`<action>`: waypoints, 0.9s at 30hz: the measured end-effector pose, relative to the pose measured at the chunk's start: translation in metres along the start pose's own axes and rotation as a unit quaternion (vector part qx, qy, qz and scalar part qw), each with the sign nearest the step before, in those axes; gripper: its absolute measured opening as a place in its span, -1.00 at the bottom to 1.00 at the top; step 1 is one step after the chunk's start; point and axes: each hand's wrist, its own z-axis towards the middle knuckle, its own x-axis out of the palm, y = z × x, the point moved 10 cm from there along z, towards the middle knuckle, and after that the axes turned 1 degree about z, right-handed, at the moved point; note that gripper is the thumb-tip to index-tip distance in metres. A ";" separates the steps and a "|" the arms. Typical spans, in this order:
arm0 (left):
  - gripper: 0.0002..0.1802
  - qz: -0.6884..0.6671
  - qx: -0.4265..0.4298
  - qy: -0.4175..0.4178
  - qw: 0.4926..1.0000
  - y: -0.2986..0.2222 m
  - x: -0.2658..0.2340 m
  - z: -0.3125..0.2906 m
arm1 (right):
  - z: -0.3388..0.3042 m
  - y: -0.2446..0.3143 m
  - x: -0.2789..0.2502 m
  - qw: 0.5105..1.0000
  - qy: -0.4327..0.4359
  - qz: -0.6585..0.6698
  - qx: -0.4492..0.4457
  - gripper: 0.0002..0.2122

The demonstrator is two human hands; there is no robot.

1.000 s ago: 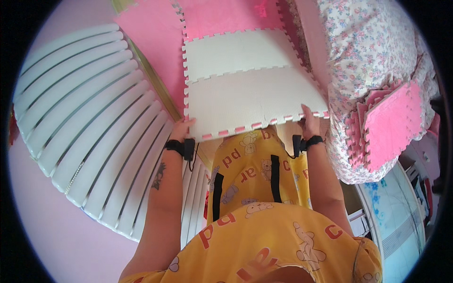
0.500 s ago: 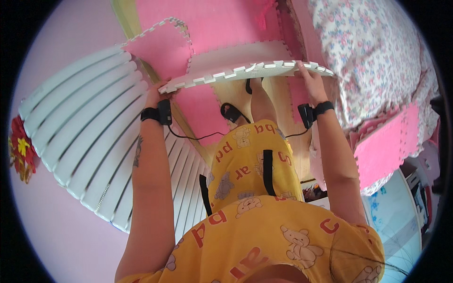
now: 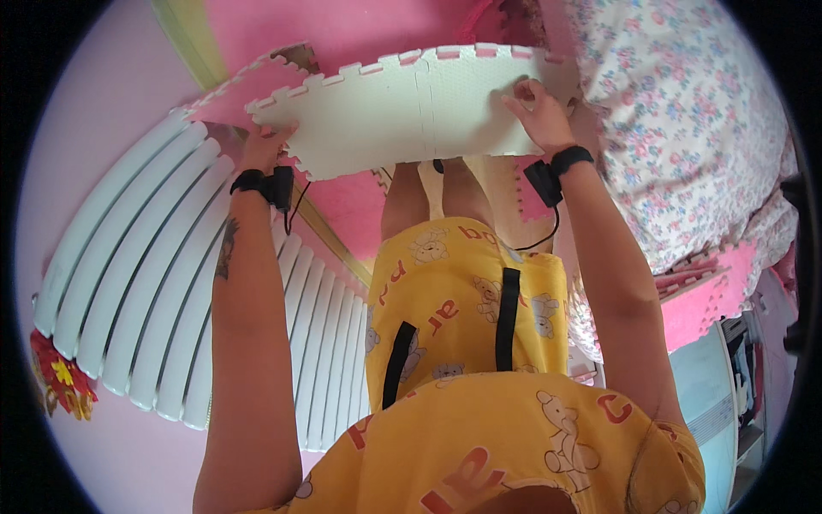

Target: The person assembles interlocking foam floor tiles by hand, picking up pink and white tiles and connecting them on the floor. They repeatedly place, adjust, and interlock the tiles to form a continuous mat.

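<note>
A cream-white foam puzzle mat (image 3: 377,116) with toothed edges stands tilted across in front of my legs, its pale face toward me. A seam runs down its middle. My left hand (image 3: 267,146) is closed on the mat's left end, with the fingers partly hidden at the edge. Near the right end, my right hand (image 3: 541,116) lies against the pale face, its fingers curled and the thumb bent inward. Whether its fingertips pinch the foam is hard to see.
Pink foam mats (image 3: 342,210) cover parts of the wooden floor. A white radiator (image 3: 163,274) lines the left wall, with a red and yellow decoration (image 3: 64,377) beside it. On the right are a floral-covered bed (image 3: 685,128) and stacked pink mats (image 3: 706,295).
The foam mat has tipped, so its pale face shows instead of mostly its edge. My right hand has shifted from the top edge onto the face, and my left hand has moved slightly left.
</note>
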 end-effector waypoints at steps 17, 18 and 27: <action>0.31 0.109 -0.184 -0.038 0.976 0.251 0.145 0.135 | 0.027 -0.249 0.181 0.977 -0.018 -0.115 0.177 -0.25; 0.27 0.090 -0.209 -0.011 0.974 0.259 0.149 0.134 | 0.022 -0.270 0.164 0.975 -0.069 -0.077 0.196 -0.23; -0.43 -0.203 -0.277 0.193 0.919 0.230 0.146 0.083 | -0.075 -0.316 0.132 0.814 0.162 0.208 0.517 -0.28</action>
